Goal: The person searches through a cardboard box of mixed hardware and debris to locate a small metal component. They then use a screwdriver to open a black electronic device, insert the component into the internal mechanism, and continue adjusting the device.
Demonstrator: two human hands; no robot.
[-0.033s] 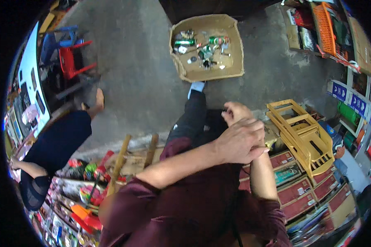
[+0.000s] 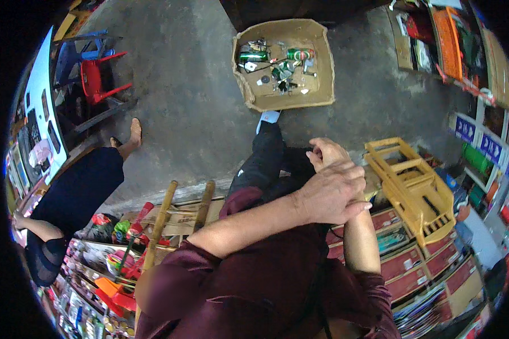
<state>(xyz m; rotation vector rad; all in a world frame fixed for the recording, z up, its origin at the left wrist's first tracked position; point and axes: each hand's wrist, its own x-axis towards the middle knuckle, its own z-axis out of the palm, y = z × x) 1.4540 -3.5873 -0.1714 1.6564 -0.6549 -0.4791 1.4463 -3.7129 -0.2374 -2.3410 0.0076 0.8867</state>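
Your left hand (image 2: 331, 192) lies nearest, its arm reaching across your maroon shirt (image 2: 254, 288), and its fingers are wrapped around your right wrist. Your right hand (image 2: 325, 152) rises just above it, fingers curled into a loose fist; whether it holds anything you probably cannot tell from here, since the palm is turned away. Just right of your hands, a yellow wooden stool (image 2: 413, 189) lies tipped on stacked red boxes (image 2: 418, 265). Your dark trouser leg (image 2: 263, 161) stretches forward over the grey concrete floor (image 2: 192, 113). Beyond your foot sits an open cardboard box (image 2: 322, 85) holding green bottles (image 2: 253, 56) and small parts. Far left, another person's leg (image 2: 85, 186) rests near a red plastic chair (image 2: 99, 79).
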